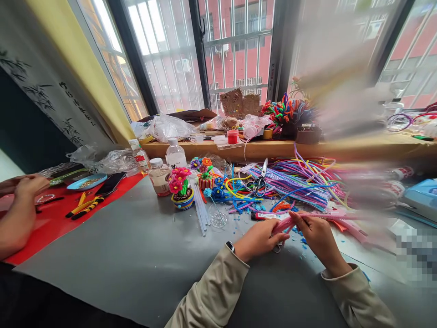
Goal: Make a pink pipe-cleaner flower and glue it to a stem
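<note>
My left hand (260, 238) and my right hand (317, 237) are both closed on a bunch of pink pipe cleaners (327, 218) that stretches off to the right over the grey table (143, 255). A small metal tool (278, 248) shows just under my left fingers. Both hands are in beige sleeves, with a watch on the left wrist. Beyond the hands lie scissors (259, 182) on a heap of coloured pipe cleaners (300, 182).
Small pipe-cleaner flower pots (182, 191) and bottles (159, 175) stand mid-table. Another person's hands (23, 200) work at the left over a red sheet (58, 218) with a phone and yellow-handled tools. A cluttered wooden windowsill (273, 148) runs behind. The right side is blurred.
</note>
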Tool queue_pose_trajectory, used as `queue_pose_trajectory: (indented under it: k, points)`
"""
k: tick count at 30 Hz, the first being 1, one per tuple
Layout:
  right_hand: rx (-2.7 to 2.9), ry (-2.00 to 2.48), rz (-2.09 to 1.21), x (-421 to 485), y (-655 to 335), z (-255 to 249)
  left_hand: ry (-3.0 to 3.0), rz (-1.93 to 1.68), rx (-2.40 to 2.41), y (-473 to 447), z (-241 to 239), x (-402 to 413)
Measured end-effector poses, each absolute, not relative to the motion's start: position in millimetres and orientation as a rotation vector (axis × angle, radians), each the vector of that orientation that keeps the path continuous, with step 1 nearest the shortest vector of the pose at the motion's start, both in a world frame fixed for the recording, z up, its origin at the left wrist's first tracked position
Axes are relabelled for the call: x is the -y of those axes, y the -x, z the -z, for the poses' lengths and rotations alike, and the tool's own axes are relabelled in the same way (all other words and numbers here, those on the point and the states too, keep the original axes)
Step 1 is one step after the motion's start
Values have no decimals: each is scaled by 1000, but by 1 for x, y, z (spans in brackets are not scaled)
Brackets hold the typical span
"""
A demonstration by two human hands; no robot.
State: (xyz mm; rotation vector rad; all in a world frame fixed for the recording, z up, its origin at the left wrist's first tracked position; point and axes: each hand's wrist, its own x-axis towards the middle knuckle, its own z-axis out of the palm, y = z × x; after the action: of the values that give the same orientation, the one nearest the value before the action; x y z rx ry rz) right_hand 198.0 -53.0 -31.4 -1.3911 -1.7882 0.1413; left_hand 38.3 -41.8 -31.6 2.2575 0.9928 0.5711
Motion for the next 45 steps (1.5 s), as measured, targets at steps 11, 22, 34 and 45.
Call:
queue_pose_trajectory:
  k: [11,22,34,45]
  points:
    - [1919,1234,-168,58,-194,35,-2220,-784,-977,-35,31,40]
    - [1834,1275,-74,66,-163,39,-1566,-217,-665,-10,16,35]
    - [1595,1421,-61,56,-159,36,-1398,-429,-809,2,10,29]
    - [1482,1443,-366,29,-143,26,-1272,-489,-898,11,15,25]
